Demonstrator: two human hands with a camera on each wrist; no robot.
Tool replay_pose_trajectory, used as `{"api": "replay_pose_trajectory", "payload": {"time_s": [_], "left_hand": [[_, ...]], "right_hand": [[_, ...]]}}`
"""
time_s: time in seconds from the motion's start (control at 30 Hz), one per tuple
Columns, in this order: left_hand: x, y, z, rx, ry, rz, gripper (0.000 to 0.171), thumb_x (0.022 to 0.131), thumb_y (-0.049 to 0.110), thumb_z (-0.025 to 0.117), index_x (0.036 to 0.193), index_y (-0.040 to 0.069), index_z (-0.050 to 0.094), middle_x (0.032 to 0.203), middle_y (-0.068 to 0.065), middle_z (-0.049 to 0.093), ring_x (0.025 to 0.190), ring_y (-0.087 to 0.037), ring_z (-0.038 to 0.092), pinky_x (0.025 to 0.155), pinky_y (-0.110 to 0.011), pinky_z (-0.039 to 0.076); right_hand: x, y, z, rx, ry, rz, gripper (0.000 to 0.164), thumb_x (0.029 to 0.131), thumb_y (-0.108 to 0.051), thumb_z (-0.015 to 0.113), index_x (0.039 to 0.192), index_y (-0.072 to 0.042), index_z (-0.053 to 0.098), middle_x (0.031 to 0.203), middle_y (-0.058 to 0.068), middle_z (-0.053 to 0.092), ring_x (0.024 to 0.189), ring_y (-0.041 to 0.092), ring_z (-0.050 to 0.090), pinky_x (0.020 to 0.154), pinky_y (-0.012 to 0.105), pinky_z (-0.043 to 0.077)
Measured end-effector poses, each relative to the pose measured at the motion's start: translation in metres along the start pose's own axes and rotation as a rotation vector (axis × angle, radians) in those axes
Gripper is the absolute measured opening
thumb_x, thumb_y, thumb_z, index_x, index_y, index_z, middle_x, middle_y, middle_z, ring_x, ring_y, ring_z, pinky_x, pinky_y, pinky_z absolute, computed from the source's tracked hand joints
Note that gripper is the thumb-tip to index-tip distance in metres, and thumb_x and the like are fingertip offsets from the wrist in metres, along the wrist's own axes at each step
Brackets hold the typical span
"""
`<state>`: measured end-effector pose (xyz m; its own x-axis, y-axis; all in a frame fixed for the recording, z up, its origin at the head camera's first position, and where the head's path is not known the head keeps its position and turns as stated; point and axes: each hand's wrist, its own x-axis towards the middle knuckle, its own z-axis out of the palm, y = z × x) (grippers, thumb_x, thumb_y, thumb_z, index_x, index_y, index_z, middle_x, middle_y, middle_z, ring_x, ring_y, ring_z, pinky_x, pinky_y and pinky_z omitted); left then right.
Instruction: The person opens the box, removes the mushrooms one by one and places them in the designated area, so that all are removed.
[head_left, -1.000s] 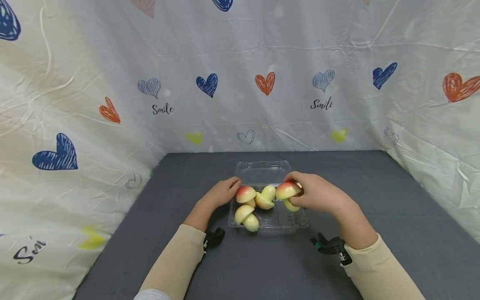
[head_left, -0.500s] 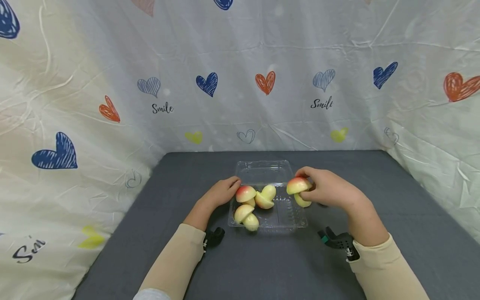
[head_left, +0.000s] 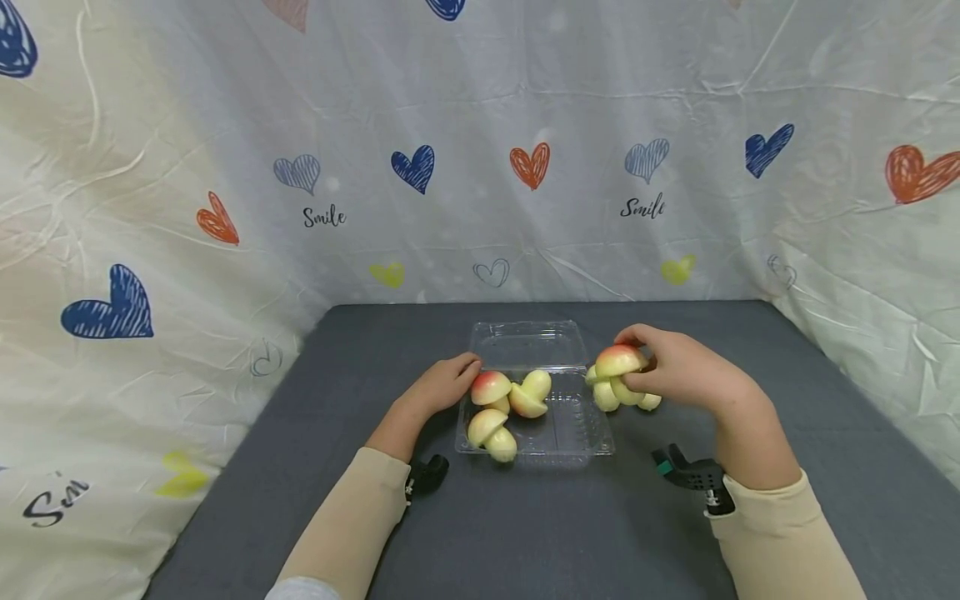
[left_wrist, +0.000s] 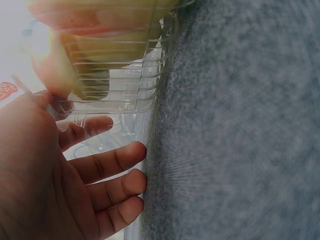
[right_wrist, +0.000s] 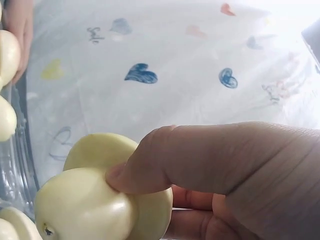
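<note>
Mushroom (head_left: 620, 362), perhaps two others (head_left: 606, 397) half-hidden behind

Pale curtain (head_left: 465, 83) behind a dark grey desk (head_left: 525, 533)
Blue, red and yellow hearts (head_left: 413, 171) dot its creased fabric.

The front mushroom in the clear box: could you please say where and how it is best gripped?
Probably pinch the front mushroom by its stem, from above and the right: it slants toward the near right, away from the mushroom close behind its cap.
</note>
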<state>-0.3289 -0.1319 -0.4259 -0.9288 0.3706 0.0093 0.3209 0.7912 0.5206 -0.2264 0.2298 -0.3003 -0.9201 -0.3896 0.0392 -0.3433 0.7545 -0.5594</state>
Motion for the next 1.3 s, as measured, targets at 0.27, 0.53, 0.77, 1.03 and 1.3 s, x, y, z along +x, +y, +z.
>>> {"api": "replay_pose_trajectory", "payload": {"time_s": [0.27, 0.53, 0.77, 1.03, 1.3], "left_hand": [[-0.001, 0.000, 0.000, -0.008, 0.001, 0.003, 0.045, 0.113, 0.038, 0.039, 0.146, 0.013, 0.056, 0.141, -0.010, 0.060, 0.130, -0.031, 0.056, 0.106, -0.051, 0.045], [0.001, -0.001, 0.001, 0.009, 0.003, 0.008, 0.045, 0.113, 0.038, 0.038, 0.145, 0.014, 0.056, 0.139, -0.009, 0.061, 0.129, -0.030, 0.057, 0.105, -0.051, 0.046], [0.001, -0.002, 0.001, 0.002, 0.005, 0.019, 0.044, 0.113, 0.038, 0.039, 0.146, 0.013, 0.056, 0.140, -0.010, 0.060, 0.129, -0.030, 0.057, 0.105, -0.051, 0.046], [0.000, -0.001, 0.000, 0.003, 0.001, 0.017, 0.045, 0.113, 0.040, 0.038, 0.147, 0.015, 0.055, 0.141, -0.010, 0.059, 0.130, -0.031, 0.056, 0.105, -0.051, 0.046], [-0.001, 0.000, 0.001, -0.002, 0.008, 0.030, 0.042, 0.113, 0.037, 0.039, 0.143, 0.014, 0.057, 0.134, -0.009, 0.063, 0.120, -0.029, 0.061, 0.098, -0.049, 0.049]], "right_hand": [[-0.005, 0.009, -0.009, -0.018, 0.028, 0.026, 0.044, 0.092, -0.019, 0.073, 0.132, -0.008, 0.058, 0.110, 0.007, 0.066, 0.086, 0.022, 0.058, 0.071, 0.037, 0.047], [-0.011, 0.018, -0.019, -0.061, 0.050, 0.054, 0.048, 0.093, -0.021, 0.073, 0.134, -0.003, 0.056, 0.114, 0.012, 0.065, 0.093, 0.025, 0.059, 0.075, 0.040, 0.048], [-0.016, 0.027, -0.027, -0.074, 0.050, 0.093, 0.049, 0.093, -0.022, 0.073, 0.134, 0.000, 0.055, 0.113, 0.013, 0.064, 0.091, 0.025, 0.058, 0.073, 0.039, 0.047], [-0.019, 0.035, -0.032, -0.066, 0.038, 0.130, 0.052, 0.095, -0.024, 0.071, 0.136, 0.003, 0.053, 0.118, 0.017, 0.063, 0.095, 0.028, 0.059, 0.075, 0.042, 0.048], [-0.021, 0.043, -0.035, -0.072, 0.028, 0.166, 0.052, 0.097, -0.023, 0.069, 0.135, 0.007, 0.051, 0.118, 0.020, 0.061, 0.097, 0.031, 0.058, 0.077, 0.045, 0.048]]}}
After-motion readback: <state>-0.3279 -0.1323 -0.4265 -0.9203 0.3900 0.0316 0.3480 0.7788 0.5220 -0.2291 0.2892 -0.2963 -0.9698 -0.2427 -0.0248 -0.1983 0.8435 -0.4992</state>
